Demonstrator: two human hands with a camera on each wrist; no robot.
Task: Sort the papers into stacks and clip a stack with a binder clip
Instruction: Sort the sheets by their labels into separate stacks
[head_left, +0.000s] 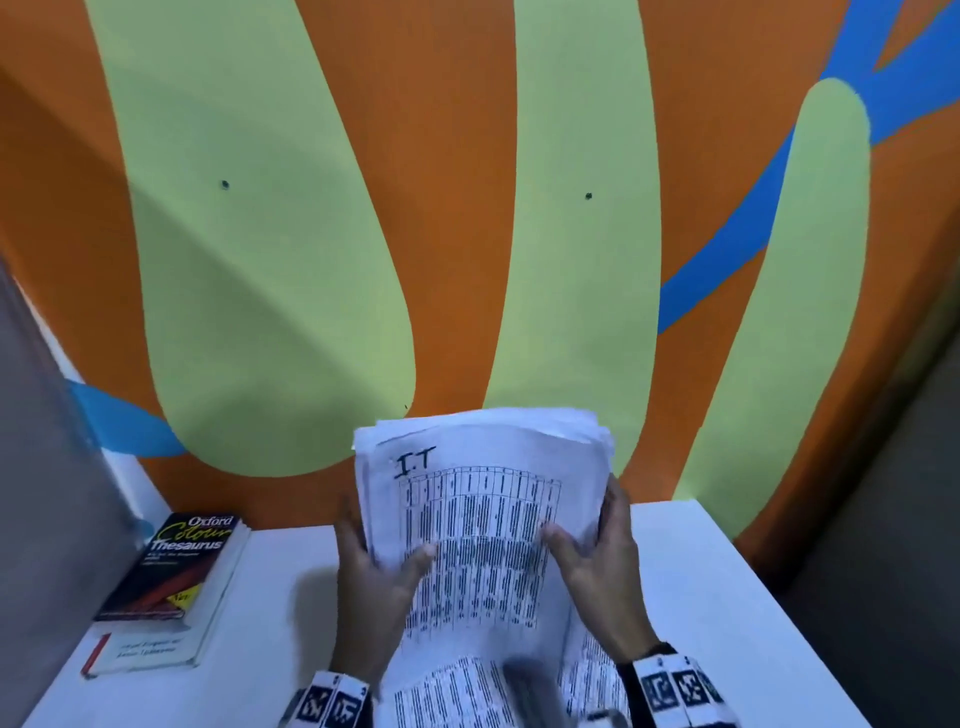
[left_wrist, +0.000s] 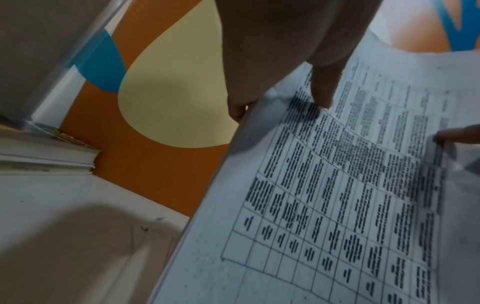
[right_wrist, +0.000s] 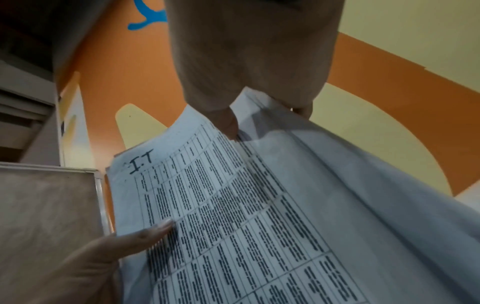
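Both hands clamped on paper stack, held upright above desk: left hand on left edge, right hand on right. Stack's long axis vertical, btwn hands, equally near each. Book left of stack.

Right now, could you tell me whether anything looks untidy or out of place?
The white printed paper stack, gripped by the left hand and right hand, has uneven, fanned top edges; more printed sheets lie loose on the white table.
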